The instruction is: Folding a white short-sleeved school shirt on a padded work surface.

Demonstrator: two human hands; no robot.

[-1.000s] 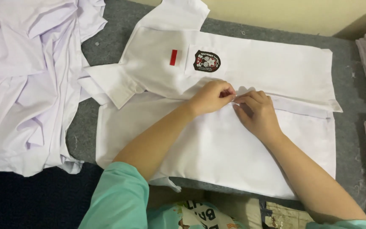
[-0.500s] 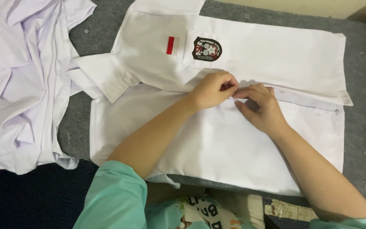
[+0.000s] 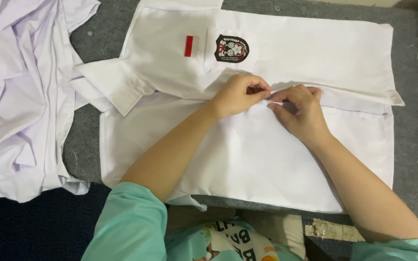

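The left hand (image 3: 240,94) and the right hand (image 3: 298,113) meet fingertip to fingertip at the front edge of a white shirt (image 3: 267,159), each with fingers pressed together, pinching the fabric of that edge. The shirt lies flat and spread on a grey surface (image 3: 412,53), a dark badge (image 3: 231,48) and a small red patch (image 3: 188,46) just beyond the hands and one cuffed sleeve (image 3: 114,84) jutting out to the left. A heap (image 3: 20,96) of rumpled white garments lies beside that sleeve.
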